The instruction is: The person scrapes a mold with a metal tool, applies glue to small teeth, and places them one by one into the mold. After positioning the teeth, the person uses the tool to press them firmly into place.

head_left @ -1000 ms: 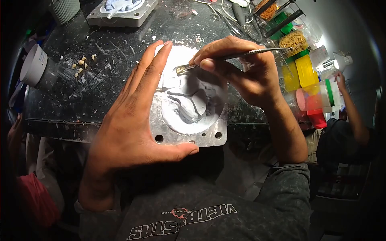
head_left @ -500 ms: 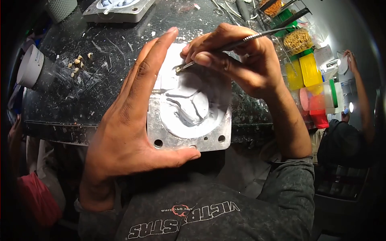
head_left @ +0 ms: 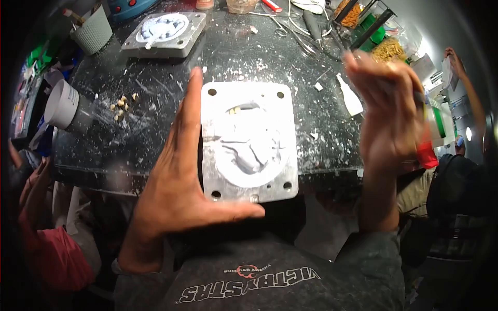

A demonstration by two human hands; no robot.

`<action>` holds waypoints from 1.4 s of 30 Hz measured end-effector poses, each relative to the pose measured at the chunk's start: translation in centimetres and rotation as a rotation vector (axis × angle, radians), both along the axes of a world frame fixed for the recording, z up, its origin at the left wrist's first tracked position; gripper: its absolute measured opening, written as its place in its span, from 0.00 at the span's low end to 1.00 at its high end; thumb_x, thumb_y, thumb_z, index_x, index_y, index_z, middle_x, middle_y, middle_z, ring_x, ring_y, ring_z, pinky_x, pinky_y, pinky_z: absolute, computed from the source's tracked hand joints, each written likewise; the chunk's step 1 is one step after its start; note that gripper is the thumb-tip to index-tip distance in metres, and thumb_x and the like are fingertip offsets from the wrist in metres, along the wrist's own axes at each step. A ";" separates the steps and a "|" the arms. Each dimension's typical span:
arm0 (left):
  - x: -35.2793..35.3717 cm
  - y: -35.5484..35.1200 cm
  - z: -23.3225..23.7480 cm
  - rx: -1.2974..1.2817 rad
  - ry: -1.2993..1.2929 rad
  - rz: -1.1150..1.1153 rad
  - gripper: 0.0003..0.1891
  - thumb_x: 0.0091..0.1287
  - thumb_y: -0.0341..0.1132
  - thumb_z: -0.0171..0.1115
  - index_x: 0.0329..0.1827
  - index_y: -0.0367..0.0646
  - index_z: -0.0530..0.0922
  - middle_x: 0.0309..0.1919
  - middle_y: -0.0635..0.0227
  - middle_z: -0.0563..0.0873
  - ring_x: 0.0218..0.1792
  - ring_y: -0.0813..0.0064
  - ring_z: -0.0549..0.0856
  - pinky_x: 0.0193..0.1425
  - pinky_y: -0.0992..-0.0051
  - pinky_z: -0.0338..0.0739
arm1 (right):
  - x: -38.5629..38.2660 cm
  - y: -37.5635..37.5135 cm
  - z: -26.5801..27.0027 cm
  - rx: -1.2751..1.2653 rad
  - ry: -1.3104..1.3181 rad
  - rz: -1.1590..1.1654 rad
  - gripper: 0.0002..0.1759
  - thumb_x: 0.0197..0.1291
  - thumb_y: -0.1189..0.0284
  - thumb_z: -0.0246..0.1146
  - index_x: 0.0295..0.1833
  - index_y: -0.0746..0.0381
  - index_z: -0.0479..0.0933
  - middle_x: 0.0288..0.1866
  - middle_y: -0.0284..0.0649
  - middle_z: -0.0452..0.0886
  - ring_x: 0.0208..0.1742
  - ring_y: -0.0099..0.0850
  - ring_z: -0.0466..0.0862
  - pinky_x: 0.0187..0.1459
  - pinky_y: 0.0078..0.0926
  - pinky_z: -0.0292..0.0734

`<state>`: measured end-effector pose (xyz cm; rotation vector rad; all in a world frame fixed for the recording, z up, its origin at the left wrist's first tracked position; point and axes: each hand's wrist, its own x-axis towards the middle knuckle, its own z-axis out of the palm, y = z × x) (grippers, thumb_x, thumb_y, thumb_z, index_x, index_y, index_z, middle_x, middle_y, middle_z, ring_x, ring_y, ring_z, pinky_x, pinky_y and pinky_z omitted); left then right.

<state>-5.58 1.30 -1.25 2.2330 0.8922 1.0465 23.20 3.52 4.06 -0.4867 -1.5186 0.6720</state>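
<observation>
My left hand (head_left: pixel 179 192) holds a metal dental flask half (head_left: pixel 280 194) at the table's front edge. Its fingers run up the left side and its thumb lies along the near edge. White plaster fills the flask, with a curved mould (head_left: pixel 251 150) in it. Two or so small yellowish artificial teeth (head_left: pixel 235 110) sit in a groove toward the far side. My right hand (head_left: pixel 389 109) is raised to the right, away from the flask. Motion smears its fingers, and I cannot make out whether a tool is in them.
Several loose artificial teeth (head_left: pixel 122 106) lie on the dark table beside a white tub (head_left: pixel 61 106). Another flask half (head_left: pixel 174 49) stands at the back left. Scissors (head_left: pixel 280 30), a white tube-like bottle (head_left: pixel 350 96) and jars are on the right. Other people stand at both sides.
My right hand has pulled back from the flask to the right; the metal carving tool it held no longer shows clearly. The view has shifted, revealing more of the table's far side.
</observation>
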 end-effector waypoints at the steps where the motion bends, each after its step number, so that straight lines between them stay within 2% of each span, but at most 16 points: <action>1: -0.3 -0.4 0.5 0.006 0.012 0.003 0.83 0.33 0.55 0.91 0.84 0.29 0.39 0.84 0.39 0.44 0.85 0.49 0.49 0.86 0.57 0.46 | 1.4 -1.9 -1.3 0.021 -0.014 -0.367 0.18 0.81 0.68 0.46 0.62 0.71 0.70 0.40 0.51 0.85 0.36 0.39 0.88 0.59 0.55 0.84; 2: -1.0 -1.0 1.2 0.026 0.051 0.031 0.83 0.33 0.59 0.90 0.84 0.28 0.39 0.84 0.38 0.46 0.85 0.49 0.49 0.86 0.56 0.44 | 0.8 -4.1 -1.6 -0.094 0.116 -0.137 0.20 0.82 0.67 0.46 0.66 0.71 0.68 0.30 0.46 0.77 0.20 0.28 0.76 0.37 0.29 0.82; 3: -1.5 -1.6 1.4 0.042 0.092 0.058 0.84 0.33 0.63 0.88 0.84 0.28 0.39 0.83 0.37 0.47 0.85 0.48 0.49 0.86 0.54 0.42 | 2.0 -4.9 -3.1 -0.002 0.121 0.021 0.20 0.83 0.63 0.48 0.65 0.69 0.69 0.24 0.38 0.69 0.14 0.18 0.63 0.26 0.22 0.72; 4: -1.9 -2.0 0.3 0.024 -0.037 0.130 0.82 0.35 0.69 0.84 0.84 0.28 0.42 0.83 0.36 0.50 0.85 0.46 0.49 0.86 0.53 0.40 | 2.2 -6.6 -4.5 -0.023 0.059 -0.266 0.22 0.83 0.59 0.49 0.61 0.69 0.70 0.21 0.30 0.61 0.16 0.16 0.58 0.20 0.19 0.58; 5: -3.1 -1.9 0.0 0.085 0.010 0.193 0.78 0.39 0.69 0.83 0.83 0.28 0.47 0.81 0.37 0.55 0.83 0.44 0.53 0.86 0.51 0.42 | 3.6 -8.1 -7.2 -0.074 -0.040 -0.682 0.24 0.82 0.57 0.50 0.58 0.70 0.71 0.24 0.29 0.60 0.20 0.17 0.56 0.24 0.20 0.53; 7: -4.5 -3.0 -2.9 0.245 -0.084 0.411 0.67 0.51 0.73 0.74 0.80 0.27 0.55 0.73 0.42 0.70 0.75 0.42 0.68 0.82 0.44 0.58 | 3.7 -8.4 -8.2 -0.098 -0.030 -0.745 0.32 0.80 0.53 0.53 0.64 0.75 0.69 0.34 0.34 0.64 0.30 0.19 0.61 0.31 0.18 0.54; 10: -5.8 -3.5 -3.9 0.510 -0.072 0.322 0.57 0.61 0.75 0.61 0.75 0.29 0.63 0.68 0.47 0.77 0.68 0.45 0.76 0.76 0.36 0.64 | 2.6 -7.7 -7.2 -0.091 0.139 -0.997 0.32 0.81 0.58 0.53 0.72 0.76 0.62 0.38 0.35 0.62 0.31 0.20 0.61 0.31 0.18 0.55; 13: -3.7 -4.3 -3.9 0.666 -0.039 0.622 0.41 0.73 0.66 0.50 0.74 0.38 0.67 0.46 0.61 0.79 0.56 0.53 0.80 0.68 0.39 0.72 | 3.7 -9.4 -8.3 0.006 0.177 -0.751 0.28 0.82 0.59 0.52 0.73 0.70 0.62 0.30 0.31 0.57 0.25 0.20 0.56 0.27 0.19 0.52; 15: -4.4 -5.2 -5.3 0.695 -0.075 0.837 0.37 0.83 0.58 0.31 0.71 0.28 0.64 0.63 0.46 0.80 0.63 0.47 0.80 0.74 0.43 0.70 | 4.8 -9.6 -8.8 0.112 0.204 -0.503 0.25 0.81 0.56 0.52 0.67 0.65 0.69 0.26 0.28 0.54 0.25 0.20 0.55 0.27 0.20 0.50; 19: -4.6 -4.7 -4.1 0.685 0.137 0.771 0.34 0.83 0.55 0.29 0.71 0.30 0.63 0.62 0.45 0.80 0.66 0.47 0.78 0.77 0.41 0.67 | 0.7 -5.0 -7.1 0.166 0.176 -1.427 0.23 0.83 0.63 0.46 0.70 0.71 0.66 0.25 0.29 0.58 0.32 0.24 0.65 0.34 0.24 0.69; 21: -3.5 -3.8 -3.6 0.643 0.019 0.733 0.30 0.76 0.60 0.49 0.65 0.42 0.73 0.44 0.65 0.77 0.51 0.57 0.80 0.67 0.42 0.73 | 3.1 -8.0 -7.6 0.147 0.038 -0.986 0.24 0.83 0.63 0.47 0.70 0.72 0.66 0.27 0.30 0.58 0.30 0.24 0.62 0.32 0.23 0.63; 24: -4.0 -3.2 -3.3 0.580 0.045 0.622 0.20 0.78 0.55 0.51 0.50 0.46 0.75 0.39 0.67 0.76 0.46 0.62 0.78 0.64 0.47 0.74 | 5.1 -9.9 -8.5 0.034 0.054 -0.560 0.25 0.83 0.60 0.48 0.68 0.72 0.69 0.28 0.29 0.56 0.27 0.22 0.55 0.30 0.23 0.53; 28: -2.4 -2.6 -3.4 0.540 -0.096 0.692 0.19 0.76 0.52 0.59 0.32 0.48 0.72 0.28 0.69 0.72 0.36 0.68 0.73 0.50 0.57 0.72 | 2.6 -8.9 -7.9 -0.133 0.179 -1.000 0.30 0.84 0.57 0.43 0.71 0.76 0.64 0.24 0.27 0.55 0.23 0.20 0.55 0.24 0.19 0.51; 32: -4.3 -2.5 -2.6 0.415 -0.041 0.390 0.23 0.75 0.53 0.60 0.28 0.45 0.69 0.25 0.69 0.70 0.31 0.68 0.69 0.41 0.60 0.69 | 2.5 -8.1 -7.3 -0.098 0.130 -0.908 0.32 0.80 0.67 0.47 0.77 0.82 0.55 0.30 0.29 0.57 0.30 0.21 0.57 0.31 0.20 0.55; 39: -1.1 -2.5 -2.4 0.320 -0.112 0.640 0.16 0.78 0.44 0.59 0.34 0.44 0.69 0.31 0.66 0.73 0.35 0.70 0.71 0.43 0.65 0.73 | 2.0 -6.8 -6.6 -0.127 0.163 -1.052 0.32 0.77 0.72 0.48 0.78 0.81 0.55 0.38 0.35 0.60 0.39 0.23 0.60 0.42 0.22 0.59; 42: -0.2 -2.0 -2.4 0.305 -0.131 0.657 0.09 0.74 0.35 0.59 0.48 0.39 0.72 0.41 0.61 0.76 0.41 0.69 0.73 0.51 0.63 0.74 | 2.1 -7.5 -7.0 -0.132 0.166 -1.012 0.29 0.80 0.72 0.47 0.78 0.78 0.54 0.37 0.35 0.59 0.33 0.21 0.58 0.34 0.19 0.55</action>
